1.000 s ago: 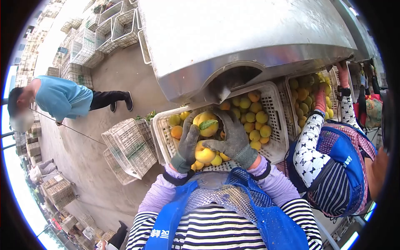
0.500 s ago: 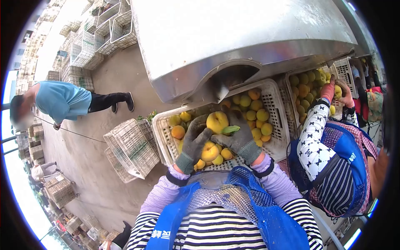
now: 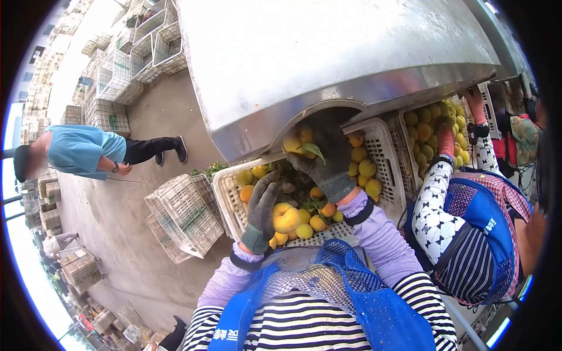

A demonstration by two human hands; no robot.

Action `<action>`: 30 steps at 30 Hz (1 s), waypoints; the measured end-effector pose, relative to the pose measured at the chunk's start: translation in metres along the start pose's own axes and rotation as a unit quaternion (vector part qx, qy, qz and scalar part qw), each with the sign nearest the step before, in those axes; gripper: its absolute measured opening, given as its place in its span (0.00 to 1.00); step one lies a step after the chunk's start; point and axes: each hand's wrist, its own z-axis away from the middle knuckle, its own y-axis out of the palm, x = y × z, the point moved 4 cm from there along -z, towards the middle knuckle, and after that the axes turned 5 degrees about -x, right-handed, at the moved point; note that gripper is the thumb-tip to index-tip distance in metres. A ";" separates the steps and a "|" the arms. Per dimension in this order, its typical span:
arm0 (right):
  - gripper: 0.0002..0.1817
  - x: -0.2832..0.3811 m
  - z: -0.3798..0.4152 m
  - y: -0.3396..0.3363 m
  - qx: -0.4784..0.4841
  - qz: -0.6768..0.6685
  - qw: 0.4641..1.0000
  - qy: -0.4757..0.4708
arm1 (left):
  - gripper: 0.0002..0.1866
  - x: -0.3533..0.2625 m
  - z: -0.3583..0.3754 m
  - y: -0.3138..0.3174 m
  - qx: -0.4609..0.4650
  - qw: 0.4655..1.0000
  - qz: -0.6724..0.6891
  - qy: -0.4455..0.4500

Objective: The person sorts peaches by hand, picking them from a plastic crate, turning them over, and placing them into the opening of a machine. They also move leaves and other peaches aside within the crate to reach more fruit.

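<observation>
My right hand (image 3: 322, 158), in a dark glove, is up at the rounded opening in the metal machine, its fingers around a yellow peach (image 3: 291, 144) with a green leaf (image 3: 314, 152). Another yellow fruit shows just behind it. Over the near left part of a white plastic crate (image 3: 383, 149) is my left hand (image 3: 263, 202), also gloved, with fingers stretched upward and apart. A large yellow peach (image 3: 285, 217) touches the palm side near its wrist. Below both hands lie several yellow, green and orange peaches (image 3: 317, 223), some with leaves among them.
The metal machine (image 3: 339, 52) overhangs the crate's far side. To the right, a co-worker's gloved hand (image 3: 446, 140) reaches into another peach-filled crate. Stacked crates (image 3: 184, 213) stand on the left floor. A person in a blue shirt (image 3: 88, 152) is farther left.
My right hand has moved up and away with the leafed peach, to the machine's opening. My left hand has shifted slightly left and down, apart from the right. The co-worker's hands have separated.
</observation>
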 end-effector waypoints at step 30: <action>0.46 0.036 0.039 -0.039 0.118 -0.030 0.990 0.078 | 0.29 0.012 -0.014 0.013 -0.039 0.999 -0.015 0.022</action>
